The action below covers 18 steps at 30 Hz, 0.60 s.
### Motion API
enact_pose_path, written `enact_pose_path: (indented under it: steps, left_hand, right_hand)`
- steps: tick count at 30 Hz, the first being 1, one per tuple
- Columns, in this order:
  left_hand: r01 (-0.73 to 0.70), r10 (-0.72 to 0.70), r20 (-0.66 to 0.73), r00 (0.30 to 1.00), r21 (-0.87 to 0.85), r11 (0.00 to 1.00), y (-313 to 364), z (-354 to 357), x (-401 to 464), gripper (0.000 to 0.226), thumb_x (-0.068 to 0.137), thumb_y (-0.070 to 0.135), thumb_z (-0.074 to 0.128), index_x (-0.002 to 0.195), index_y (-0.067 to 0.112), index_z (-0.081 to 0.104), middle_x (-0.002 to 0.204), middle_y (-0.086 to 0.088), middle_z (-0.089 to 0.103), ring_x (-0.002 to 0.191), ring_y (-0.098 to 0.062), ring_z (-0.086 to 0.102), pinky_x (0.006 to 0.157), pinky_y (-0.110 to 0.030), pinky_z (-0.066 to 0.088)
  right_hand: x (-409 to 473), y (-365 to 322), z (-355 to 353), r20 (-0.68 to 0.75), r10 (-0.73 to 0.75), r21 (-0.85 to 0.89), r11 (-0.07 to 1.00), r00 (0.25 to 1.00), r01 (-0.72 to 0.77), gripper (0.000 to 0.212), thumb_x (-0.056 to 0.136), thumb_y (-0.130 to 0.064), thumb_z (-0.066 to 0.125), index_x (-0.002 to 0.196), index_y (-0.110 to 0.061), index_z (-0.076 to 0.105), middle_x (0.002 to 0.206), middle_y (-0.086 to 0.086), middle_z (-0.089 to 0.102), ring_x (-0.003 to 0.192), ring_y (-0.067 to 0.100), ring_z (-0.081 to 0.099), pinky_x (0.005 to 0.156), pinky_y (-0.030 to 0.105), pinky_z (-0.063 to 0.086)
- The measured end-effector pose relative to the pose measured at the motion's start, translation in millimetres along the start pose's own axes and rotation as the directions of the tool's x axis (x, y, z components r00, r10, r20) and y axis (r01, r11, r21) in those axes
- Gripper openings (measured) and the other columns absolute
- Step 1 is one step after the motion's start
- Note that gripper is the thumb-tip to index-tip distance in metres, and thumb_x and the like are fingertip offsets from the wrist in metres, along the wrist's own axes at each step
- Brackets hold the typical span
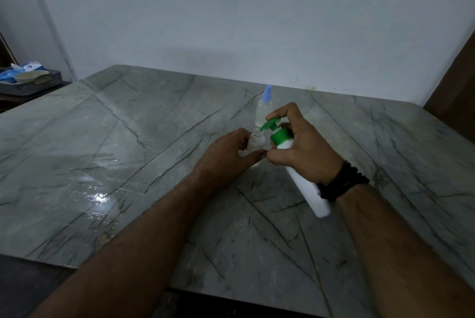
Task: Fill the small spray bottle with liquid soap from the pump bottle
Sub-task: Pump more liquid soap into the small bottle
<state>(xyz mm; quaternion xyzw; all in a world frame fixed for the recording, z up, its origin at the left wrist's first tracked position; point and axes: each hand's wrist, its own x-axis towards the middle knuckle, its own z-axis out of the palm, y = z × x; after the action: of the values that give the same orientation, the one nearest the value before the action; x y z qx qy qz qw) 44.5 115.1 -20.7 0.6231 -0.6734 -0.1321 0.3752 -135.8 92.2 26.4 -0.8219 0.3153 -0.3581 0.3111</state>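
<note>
Beside the capped spray bottle (264,106), an uncapped small bottle (255,140) is gripped by the left hand (226,157) while the pump bottle (295,166), clasped by the right hand (305,148), is tilted over it; little soap seems filled yet

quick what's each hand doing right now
Left hand: closed around the small open bottle, steadying it on the table.
Right hand: closed around the tilted white pump bottle, a finger on its green pump.
</note>
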Motion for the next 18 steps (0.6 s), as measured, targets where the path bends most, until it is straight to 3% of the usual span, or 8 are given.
enact_pose_path:
  steps: [6,11,18]
  left_hand:
    - [0.006,-0.006,-0.006,1.0,0.014,1.0,0.4,0.3,0.0,0.048,0.08,0.054,0.066,0.116,0.024,0.057,0.112,0.004,0.064,0.094,-0.009,0.058,0.079,-0.026,0.049]
    - [0.022,-0.022,-0.009,1.0,-0.001,1.0,0.3,0.6,-0.1,0.049,0.079,0.055,0.066,0.116,0.024,0.057,0.112,0.004,0.064,0.094,-0.008,0.058,0.077,-0.023,0.046]
    - [0.024,-0.024,0.005,1.0,-0.002,1.0,2.1,-0.5,-0.8,0.049,0.081,0.052,0.066,0.119,0.023,0.056,0.115,0.002,0.063,0.098,-0.011,0.058,0.084,-0.031,0.05]
  right_hand:
    - [-0.4,0.2,0.1,-0.014,-0.007,-0.008,1.0,1.0,0.007,0.068,0.069,-0.002,0.078,0.126,-0.021,0.046,0.086,-0.007,0.06,0.066,0.0,0.059,0.061,0.013,0.045]
    - [0.4,0.0,-1.4,0.005,-0.004,0.0,1.0,1.0,0.004,0.062,0.071,-0.001,0.078,0.12,-0.018,0.046,0.09,-0.005,0.061,0.068,0.002,0.06,0.064,0.017,0.047]
    - [-1.4,-0.2,-0.8,-0.011,-0.011,0.006,1.0,1.0,0.011,0.067,0.069,-0.001,0.078,0.125,-0.02,0.046,0.086,-0.008,0.061,0.068,-0.001,0.061,0.061,0.014,0.047]
